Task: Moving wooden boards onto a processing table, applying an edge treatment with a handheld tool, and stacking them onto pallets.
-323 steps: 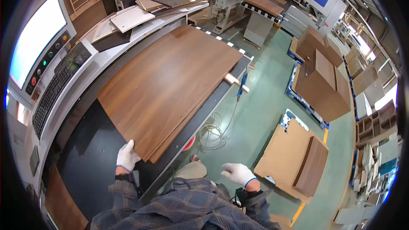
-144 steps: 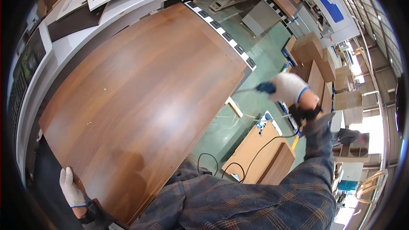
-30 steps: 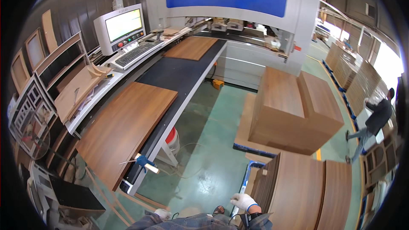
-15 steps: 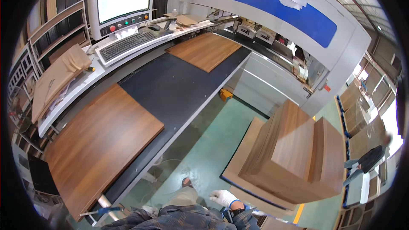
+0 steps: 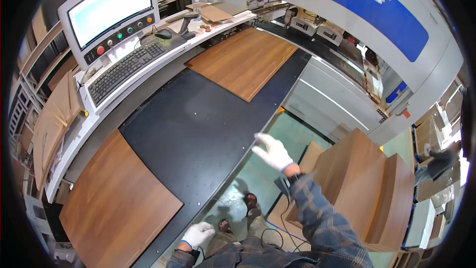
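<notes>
Two walnut-brown panels lie on the black machine bed (image 5: 198, 124): the near panel (image 5: 116, 198) just beside the left hand (image 5: 197, 234), the far panel (image 5: 245, 62) by the keyboard (image 5: 121, 72). The right hand (image 5: 272, 151) hovers over the bed's edge. Both gloved hands are empty, fingers loosely spread.

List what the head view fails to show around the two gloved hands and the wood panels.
- Left hand: wrist partly hidden by the plaid sleeve; its palm faces away.
- Right hand: raised above the black machine bed, holding nothing; contact with the bed's edge cannot be told.
- Near wood panel: its lower corner runs out of view.
- Panel stack: its base is covered by the right forearm.
</notes>
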The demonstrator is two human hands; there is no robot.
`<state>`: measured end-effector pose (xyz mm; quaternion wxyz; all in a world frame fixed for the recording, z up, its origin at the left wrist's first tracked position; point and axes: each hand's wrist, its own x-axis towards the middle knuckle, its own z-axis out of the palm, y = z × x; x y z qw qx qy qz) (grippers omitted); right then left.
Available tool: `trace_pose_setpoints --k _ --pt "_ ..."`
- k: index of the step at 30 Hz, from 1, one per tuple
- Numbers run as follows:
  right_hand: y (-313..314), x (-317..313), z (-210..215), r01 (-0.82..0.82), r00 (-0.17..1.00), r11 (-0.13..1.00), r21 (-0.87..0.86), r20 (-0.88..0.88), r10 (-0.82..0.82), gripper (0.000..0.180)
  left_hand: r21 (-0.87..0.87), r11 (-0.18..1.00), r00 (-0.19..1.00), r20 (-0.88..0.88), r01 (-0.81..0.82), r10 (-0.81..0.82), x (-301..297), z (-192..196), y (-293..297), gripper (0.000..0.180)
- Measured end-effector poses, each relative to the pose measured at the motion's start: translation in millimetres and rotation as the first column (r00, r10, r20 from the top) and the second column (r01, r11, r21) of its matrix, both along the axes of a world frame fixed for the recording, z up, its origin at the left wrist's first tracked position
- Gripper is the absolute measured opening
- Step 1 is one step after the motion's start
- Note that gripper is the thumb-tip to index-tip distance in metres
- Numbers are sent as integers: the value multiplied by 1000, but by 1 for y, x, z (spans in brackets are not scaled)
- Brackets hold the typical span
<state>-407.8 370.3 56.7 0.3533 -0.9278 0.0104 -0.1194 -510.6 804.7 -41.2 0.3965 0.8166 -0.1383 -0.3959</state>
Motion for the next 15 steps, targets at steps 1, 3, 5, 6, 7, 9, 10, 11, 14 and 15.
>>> trace_pose_setpoints --k 1,3,5,6,7,9,10,11,14,15 --pt "-14 38 -7 12 997 998 -69 79 -6 58 -33 999 1000 9 1 -1 3 5 -9 28" --pt "-37 116 -20 35 992 980 -198 126 -10 66 -91 988 983 -145 -122 108 2 4 -20 30" --pt "-51 186 -30 21 981 942 -335 188 45 69 -85 946 908 -322 -311 270 5 35 -43 29" --pt "-61 212 -33 36 980 916 -400 194 46 71 -128 928 898 -328 -349 292 9 49 -56 33" --pt "-73 234 -34 54 979 884 -464 200 45 73 -174 908 889 -336 -382 310 15 63 -72 36" --pt "-88 275 -42 22 992 852 -523 115 45 76 -188 865 858 -337 -466 389 28 88 -108 25" --pt "-97 287 -49 32 991 841 -540 128 45 76 -208 835 821 -409 -509 399 36 91 -123 26" --pt "-102 296 -57 36 989 830 -557 139 50 77 -222 800 776 -482 -557 407 43 92 -136 28" --pt "-97 301 -60 -31 992 817 -576 79 94 80 -190 841 773 -531 -507 347 65 69 -170 37" --pt "-93 298 -55 -70 993 825 -561 43 113 81 -175 854 747 -588 -491 309 74 57 -181 36"
